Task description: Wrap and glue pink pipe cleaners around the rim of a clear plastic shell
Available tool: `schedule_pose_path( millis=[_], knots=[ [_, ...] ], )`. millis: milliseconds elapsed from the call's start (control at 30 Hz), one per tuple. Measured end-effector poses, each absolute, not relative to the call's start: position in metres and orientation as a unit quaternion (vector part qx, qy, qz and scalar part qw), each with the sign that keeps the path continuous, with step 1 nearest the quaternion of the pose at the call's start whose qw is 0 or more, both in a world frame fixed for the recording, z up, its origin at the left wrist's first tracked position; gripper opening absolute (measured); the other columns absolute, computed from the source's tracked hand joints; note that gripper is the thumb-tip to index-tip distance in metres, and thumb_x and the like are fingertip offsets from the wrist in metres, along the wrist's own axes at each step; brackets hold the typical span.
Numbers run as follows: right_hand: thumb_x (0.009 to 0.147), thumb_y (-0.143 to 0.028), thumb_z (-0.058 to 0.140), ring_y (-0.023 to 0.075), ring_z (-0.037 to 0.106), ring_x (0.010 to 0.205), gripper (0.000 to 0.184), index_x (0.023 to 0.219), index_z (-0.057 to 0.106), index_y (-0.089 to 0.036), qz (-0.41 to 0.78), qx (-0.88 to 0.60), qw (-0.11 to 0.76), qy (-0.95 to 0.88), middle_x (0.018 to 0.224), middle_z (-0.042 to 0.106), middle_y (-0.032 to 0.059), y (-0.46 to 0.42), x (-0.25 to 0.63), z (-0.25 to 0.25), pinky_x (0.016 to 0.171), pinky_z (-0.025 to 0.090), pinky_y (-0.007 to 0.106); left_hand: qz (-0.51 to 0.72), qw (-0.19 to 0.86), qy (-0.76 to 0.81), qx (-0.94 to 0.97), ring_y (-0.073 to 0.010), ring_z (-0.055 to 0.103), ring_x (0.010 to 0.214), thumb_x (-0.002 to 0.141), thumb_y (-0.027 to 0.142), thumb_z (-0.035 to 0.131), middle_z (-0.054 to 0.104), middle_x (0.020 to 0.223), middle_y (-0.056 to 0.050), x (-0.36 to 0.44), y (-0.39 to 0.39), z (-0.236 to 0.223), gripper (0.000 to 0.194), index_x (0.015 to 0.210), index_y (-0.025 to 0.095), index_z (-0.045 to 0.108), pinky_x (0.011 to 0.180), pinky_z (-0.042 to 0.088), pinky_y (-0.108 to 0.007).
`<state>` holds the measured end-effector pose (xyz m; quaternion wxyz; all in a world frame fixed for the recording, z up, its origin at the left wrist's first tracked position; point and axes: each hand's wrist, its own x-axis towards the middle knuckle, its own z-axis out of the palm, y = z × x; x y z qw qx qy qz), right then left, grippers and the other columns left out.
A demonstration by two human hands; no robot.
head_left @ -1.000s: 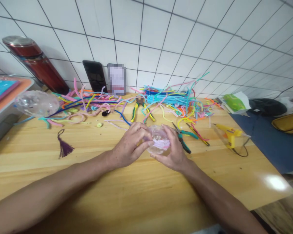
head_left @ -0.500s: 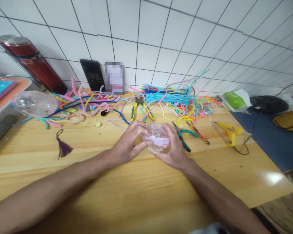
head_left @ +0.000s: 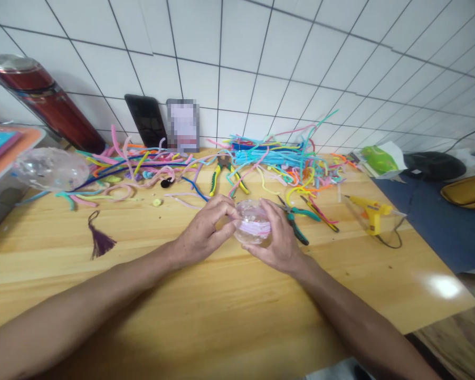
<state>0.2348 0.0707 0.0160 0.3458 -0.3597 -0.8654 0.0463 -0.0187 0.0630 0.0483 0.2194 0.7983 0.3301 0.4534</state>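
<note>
A clear, rounded plastic piece (head_left: pixel 252 238) with a pale lilac and pink band across it is held just above the middle of the table. My right hand (head_left: pixel 281 240) wraps round its right side, thumb below and fingers over the top. At its left edge is my left hand (head_left: pixel 211 227), thumb and forefinger pinched together; whether anything is between those fingertips I cannot make out. Teal-handled pliers (head_left: pixel 298 221) lie just beyond my right hand. Behind my left hand, yellow-and-green pliers (head_left: pixel 224 171) rest with their handles spread.
Pipe cleaners (head_left: pixel 269 157) in many colours lie heaped along the tiled wall. To the right is a yellow glue gun (head_left: pixel 372 211) with its cord. A purple tassel (head_left: pixel 100 237), a clear bumpy plastic object (head_left: pixel 51 169), a red thermos (head_left: pixel 59 105) and a black phone (head_left: pixel 146 121) stand or lie leftward.
My left hand's fingertips have drawn back slightly from the lilac band to the piece's left edge. My right hand keeps its hold. The whole view has shifted a little.
</note>
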Motion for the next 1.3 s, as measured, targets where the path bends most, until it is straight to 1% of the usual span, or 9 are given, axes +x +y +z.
schedule_pose_path(
  millis=[267, 567, 667, 733, 800, 900, 1033, 1100, 1300],
  knots=[
    [0.082, -0.044, 0.092, 0.042, 0.059, 0.147, 0.114, 0.172, 0.026, -0.02, 0.056, -0.374, 0.332, -0.864, 0.16, 0.057, 0.0248, 0.07, 0.234, 0.014, 0.119, 0.055, 0.062, 0.442, 0.18, 0.303, 0.825, -0.0174, 0.07, 0.094, 0.102, 0.016, 0.065, 0.072, 0.099, -0.005, -0.024, 0.073, 0.046, 0.006, 0.1, 0.021, 0.064, 0.085, 0.055, -0.03],
    [0.079, -0.044, 0.092, 0.0427, 0.059, 0.147, 0.115, 0.171, 0.028, -0.019, 0.058, -0.382, 0.324, -0.864, 0.16, 0.058, 0.0246, 0.071, 0.234, 0.011, 0.119, 0.054, 0.063, 0.438, 0.191, 0.315, 0.82, -0.0172, 0.065, 0.09, 0.107, 0.018, 0.058, 0.067, 0.095, -0.003, -0.021, 0.073, 0.041, 0.009, 0.099, 0.021, 0.059, 0.084, 0.052, -0.029],
    [0.081, -0.044, 0.09, 0.0426, 0.06, 0.146, 0.113, 0.172, 0.028, -0.018, 0.059, -0.376, 0.329, -0.864, 0.158, 0.059, 0.0246, 0.069, 0.232, 0.014, 0.118, 0.055, 0.063, 0.43, 0.21, 0.326, 0.815, -0.021, 0.064, 0.1, 0.105, 0.025, 0.063, 0.066, 0.103, -0.006, -0.02, 0.069, 0.04, 0.007, 0.102, 0.022, 0.058, 0.091, 0.054, -0.035],
    [0.085, -0.045, 0.087, 0.0423, 0.06, 0.146, 0.11, 0.172, 0.026, -0.018, 0.057, -0.371, 0.334, -0.864, 0.158, 0.059, 0.0248, 0.066, 0.229, 0.016, 0.117, 0.056, 0.063, 0.435, 0.224, 0.328, 0.808, -0.025, 0.062, 0.117, 0.1, 0.031, 0.074, 0.064, 0.117, -0.01, -0.019, 0.066, 0.037, 0.021, 0.103, 0.022, 0.055, 0.101, 0.054, -0.04],
    [0.088, -0.047, 0.085, 0.042, 0.061, 0.145, 0.109, 0.173, 0.023, -0.019, 0.056, -0.372, 0.334, -0.864, 0.158, 0.06, 0.0243, 0.064, 0.227, 0.018, 0.116, 0.057, 0.063, 0.444, 0.255, 0.332, 0.792, -0.0286, 0.058, 0.133, 0.095, 0.036, 0.083, 0.06, 0.132, -0.014, -0.018, 0.064, 0.032, 0.034, 0.101, 0.023, 0.052, 0.11, 0.052, -0.046],
    [0.091, -0.05, 0.082, 0.0415, 0.064, 0.142, 0.108, 0.174, 0.019, -0.021, 0.041, -0.38, 0.334, -0.862, 0.155, 0.062, 0.0236, 0.062, 0.225, 0.02, 0.114, 0.058, 0.063, 0.459, 0.328, 0.333, 0.755, -0.0311, 0.053, 0.146, 0.093, 0.043, 0.085, 0.056, 0.144, -0.016, -0.016, 0.061, 0.026, 0.041, 0.105, 0.024, 0.051, 0.118, 0.049, -0.051],
    [0.092, -0.048, 0.082, 0.0417, 0.062, 0.144, 0.11, 0.175, 0.015, -0.02, 0.005, -0.386, 0.341, -0.857, 0.157, 0.06, 0.025, 0.058, 0.221, 0.021, 0.114, 0.058, 0.063, 0.458, 0.434, 0.331, 0.702, -0.0324, 0.05, 0.151, 0.099, 0.052, 0.076, 0.051, 0.157, -0.019, -0.013, 0.054, 0.025, 0.062, 0.146, 0.024, 0.048, 0.124, 0.045, -0.052],
    [0.091, -0.046, 0.084, 0.0422, 0.061, 0.145, 0.114, 0.175, 0.011, -0.019, 0.005, -0.379, 0.336, -0.862, 0.159, 0.058, 0.0259, 0.055, 0.219, 0.021, 0.114, 0.058, 0.064, 0.44, 0.482, 0.348, 0.673, -0.033, 0.053, 0.15, 0.102, 0.055, 0.072, 0.052, 0.159, -0.017, -0.011, 0.052, 0.028, 0.069, 0.157, 0.024, 0.043, 0.125, 0.044, -0.051],
    [0.083, -0.054, 0.092, 0.044, 0.057, 0.149, 0.127, 0.176, 0.011, -0.023, 0.034, -0.361, 0.376, -0.853, 0.162, 0.054, 0.025, 0.05, 0.218, 0.025, 0.118, 0.054, 0.066, 0.449, 0.588, 0.358, 0.569, -0.0316, 0.064, 0.137, 0.097, 0.055, 0.077, 0.068, 0.146, -0.01, -0.007, 0.057, 0.023, 0.062, 0.149, 0.027, 0.056, 0.116, 0.054, -0.047]
  ],
)
